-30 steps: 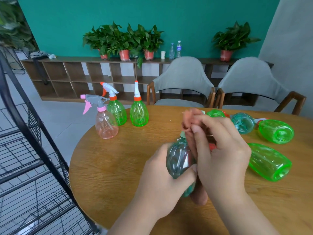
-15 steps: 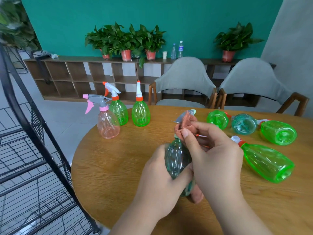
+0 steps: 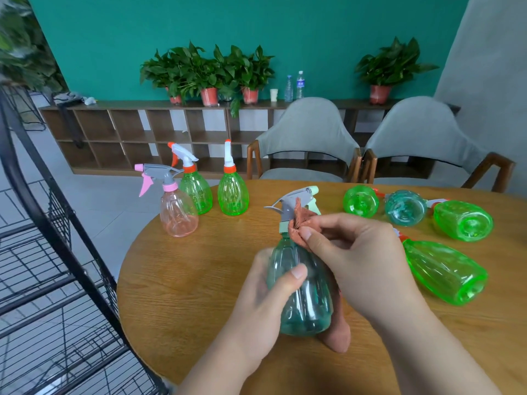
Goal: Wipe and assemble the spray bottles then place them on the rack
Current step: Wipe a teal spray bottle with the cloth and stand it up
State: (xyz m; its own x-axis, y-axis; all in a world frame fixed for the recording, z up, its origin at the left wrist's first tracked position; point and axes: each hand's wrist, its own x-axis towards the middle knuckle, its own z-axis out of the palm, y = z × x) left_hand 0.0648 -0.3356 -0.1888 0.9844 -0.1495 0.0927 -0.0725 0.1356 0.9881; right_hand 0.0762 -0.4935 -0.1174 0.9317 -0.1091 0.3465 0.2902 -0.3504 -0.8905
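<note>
The left hand (image 3: 265, 297) grips the teal bottle (image 3: 305, 295) upright above the table (image 3: 185, 280); the right hand (image 3: 356, 258) pinches a pink cloth (image 3: 302, 220) against its neck, trigger head already fitted. Three assembled bottles (image 3: 232, 193) stand far left; four more (image 3: 445, 272) lie on their sides at right; none is seen on the rack (image 3: 42, 252), so most work probably remains.

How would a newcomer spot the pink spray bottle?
On the round wooden table, three bottles stand upright at the far left edge. The pink spray bottle is leftmost, nearest the black rack. Only it has a pink body and grey trigger head; the green bottles beside it have white heads.
</note>
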